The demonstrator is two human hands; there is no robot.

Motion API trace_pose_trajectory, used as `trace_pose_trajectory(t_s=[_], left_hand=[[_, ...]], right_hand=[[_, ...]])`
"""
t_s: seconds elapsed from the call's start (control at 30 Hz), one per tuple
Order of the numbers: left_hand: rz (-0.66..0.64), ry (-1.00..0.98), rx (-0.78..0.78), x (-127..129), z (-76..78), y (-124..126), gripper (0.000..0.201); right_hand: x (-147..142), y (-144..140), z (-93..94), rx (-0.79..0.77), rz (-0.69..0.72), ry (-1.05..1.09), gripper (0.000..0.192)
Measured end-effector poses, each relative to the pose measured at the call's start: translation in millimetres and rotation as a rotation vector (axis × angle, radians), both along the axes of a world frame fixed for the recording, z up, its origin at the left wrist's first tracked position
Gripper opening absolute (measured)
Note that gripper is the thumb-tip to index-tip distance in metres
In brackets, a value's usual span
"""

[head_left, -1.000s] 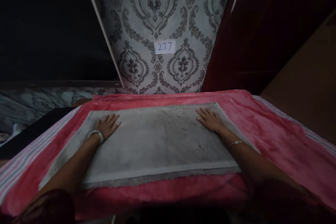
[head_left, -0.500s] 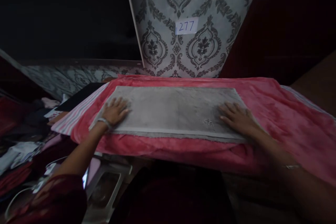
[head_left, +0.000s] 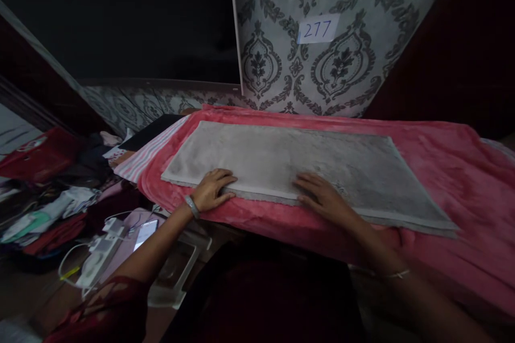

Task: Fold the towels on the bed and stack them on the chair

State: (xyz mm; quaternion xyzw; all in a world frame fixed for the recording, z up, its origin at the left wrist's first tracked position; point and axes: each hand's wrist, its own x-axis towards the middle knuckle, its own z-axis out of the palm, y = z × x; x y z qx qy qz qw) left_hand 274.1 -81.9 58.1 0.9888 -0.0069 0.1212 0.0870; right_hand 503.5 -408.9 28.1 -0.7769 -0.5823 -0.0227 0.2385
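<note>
Both hands have slid inward to the near edge of the grey cloth (head_left: 306, 171). The left hand (head_left: 211, 190) and right hand (head_left: 322, 198) lie flat and open, gripping nothing. The cloth lies folded and smoothed on the pink blanket (head_left: 450, 171); further folding seems left.

Dim overall. Strongest light falls on the wallpaper (head_left: 322, 59) at 1 o'clock. Deep shadow from 9 to 12 o'clock and along the bottom. Edges bow with wide-angle distortion; detail soft, grainy.
</note>
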Motion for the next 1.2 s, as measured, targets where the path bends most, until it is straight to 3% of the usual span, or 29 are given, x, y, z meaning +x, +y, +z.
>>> trace_pose_trajectory(t_s=[0.1,0.47,0.7,0.93,1.03,1.2], left_hand=[[-0.075,-0.053,-0.046,6,-3.9,-9,0.041],[-0.102,-0.116,-0.046,12,-6.5,-4,0.031],[0.021,-0.109,0.202,7,-3.4,-4,0.026],[0.012,-0.167,0.240,-5,-18.5,-6,0.027],[0.081,-0.103,0.253,-10,-15.7,3,0.020],[0.281,-0.016,0.189,-33,-4.0,49,0.049]], right_hand=[[-25,25,4.8,0.108,0.112,0.017,0.039],[-38,37,0.6,0.142,0.050,-0.074,0.032],[-45,40,-0.2,0.229,0.006,-0.303,0.032],[-46,33,-11.2,0.252,0.054,-0.247,0.026],[-45,30,-10.7,0.223,0.060,-0.229,0.028],[-38,25,-15.3,0.236,0.064,-0.258,0.034]])
